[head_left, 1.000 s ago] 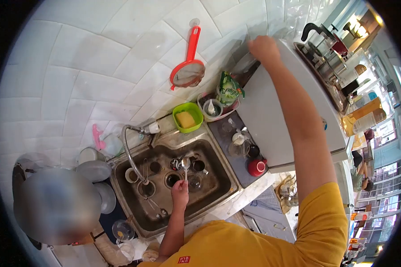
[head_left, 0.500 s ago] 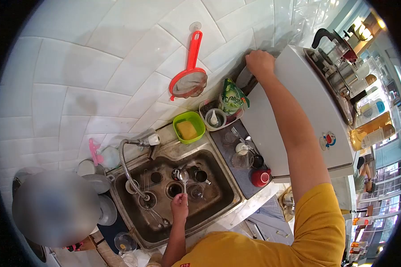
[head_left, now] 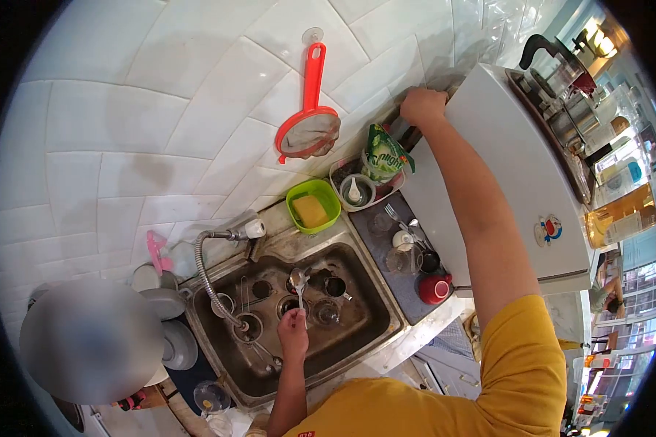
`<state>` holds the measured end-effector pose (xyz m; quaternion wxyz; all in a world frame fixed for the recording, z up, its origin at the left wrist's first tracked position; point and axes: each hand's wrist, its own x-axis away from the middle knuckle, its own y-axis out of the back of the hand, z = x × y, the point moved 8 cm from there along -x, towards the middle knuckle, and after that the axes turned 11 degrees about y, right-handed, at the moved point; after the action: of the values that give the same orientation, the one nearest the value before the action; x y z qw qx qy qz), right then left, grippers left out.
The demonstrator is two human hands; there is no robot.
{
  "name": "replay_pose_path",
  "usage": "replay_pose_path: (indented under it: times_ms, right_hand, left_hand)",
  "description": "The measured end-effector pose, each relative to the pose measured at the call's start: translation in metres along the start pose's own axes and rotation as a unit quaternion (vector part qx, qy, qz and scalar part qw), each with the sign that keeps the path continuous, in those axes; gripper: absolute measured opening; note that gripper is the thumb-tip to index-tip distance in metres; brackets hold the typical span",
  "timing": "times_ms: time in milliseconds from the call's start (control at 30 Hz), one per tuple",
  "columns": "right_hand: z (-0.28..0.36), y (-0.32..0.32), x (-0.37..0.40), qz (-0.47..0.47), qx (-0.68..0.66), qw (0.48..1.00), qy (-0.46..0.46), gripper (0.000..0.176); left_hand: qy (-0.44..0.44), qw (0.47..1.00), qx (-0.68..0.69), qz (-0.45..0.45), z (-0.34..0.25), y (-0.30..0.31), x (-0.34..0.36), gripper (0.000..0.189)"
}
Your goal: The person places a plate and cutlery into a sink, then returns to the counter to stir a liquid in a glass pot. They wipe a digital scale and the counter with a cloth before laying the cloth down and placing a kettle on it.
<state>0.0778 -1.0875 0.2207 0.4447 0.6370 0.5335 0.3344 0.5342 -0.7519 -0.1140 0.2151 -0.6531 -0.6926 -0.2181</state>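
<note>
Silver metal spoon (head_left: 300, 292) is over the stained, rectangular metal sink (head_left: 369, 313), handle pinched in the left hand (head_left: 293, 335). Right hand (head_left: 424, 106) is at the gap beside the pale, box-shaped appliance (head_left: 521, 160); grip cannot be told. Step, judged: holding while reaching. Moving the spoon calls for clearing the dark, round cup (head_left: 334, 287).

Few Letters Legible Around the Sink

The green pouch (head_left: 386, 154) carried large slanting white lettering, of which "nligh" could be made out. A small red patch (head_left: 306, 435) on the yellow shirt (head_left: 521, 349) bore pale letters, cut off by the bottom edge. Labels on the bottles (head_left: 621, 221) at the right were too small to read.
</note>
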Motion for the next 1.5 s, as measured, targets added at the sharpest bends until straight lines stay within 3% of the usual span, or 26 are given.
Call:
replay_pose_path:
  times_ms: [267,367,567,1067,1500]
  right_hand:
    - [0.008,-0.015,0.003,0.043,-0.034,0.998,-0.005,0.036]
    - [0.008,-0.017,0.004,0.049,-0.035,0.998,-0.007,0.035]
    - [0.005,-0.026,-0.001,0.055,-0.041,0.998,-0.008,0.033]
    - [0.003,-0.038,-0.004,0.078,-0.087,0.993,-0.032,0.035]
    - [0.012,-0.046,-0.003,0.058,-0.074,0.995,-0.025,0.034]
  left_hand:
    - [-0.014,0.997,0.067,0.047,-0.078,-0.029,-0.012,0.02]
    - [-0.027,0.999,0.006,0.039,-0.111,-0.041,-0.022,0.021]
    - [-0.122,0.992,-0.01,0.04,-0.164,-0.071,-0.043,0.021]
    - [-0.096,0.991,0.041,0.078,-0.185,-0.099,-0.08,0.017]
    - [-0.124,0.992,0.002,0.032,-0.191,-0.09,-0.083,0.023]
